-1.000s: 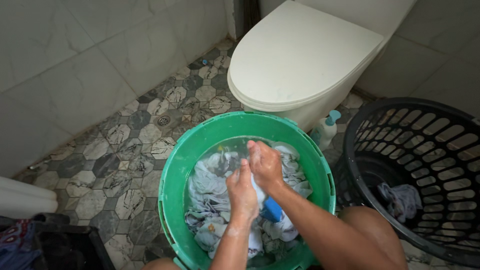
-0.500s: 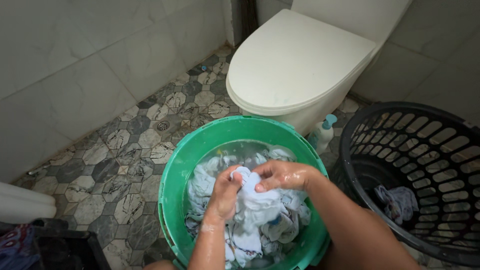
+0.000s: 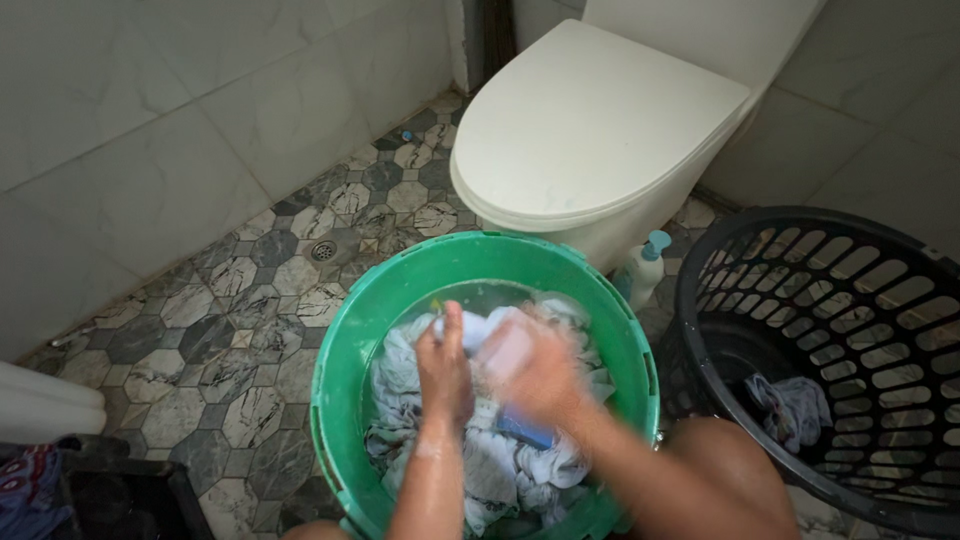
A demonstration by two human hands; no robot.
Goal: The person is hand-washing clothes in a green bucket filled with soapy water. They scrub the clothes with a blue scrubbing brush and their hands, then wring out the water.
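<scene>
Floor: hexagon tiles, grey and white, round drain.
Left hand: fingers closed on a cloth, pale and wet.
Tub: round green plastic; cloth lies inside, between both hands.
Right hand: blurred, grip unclear, just right of cloth.
Basket: black lattice plastic.

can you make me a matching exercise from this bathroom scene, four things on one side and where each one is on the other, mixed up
Things:
1. green tub
2. black laundry basket
3. pump bottle
4. floor drain

Places:
A. set in the patterned floor tiles near the wall
B. on the floor between the toilet and the basket
C. under both hands, full of wet cloth
D. at the right, with one crumpled cloth inside

Pairs: 1-C, 2-D, 3-B, 4-A
</scene>
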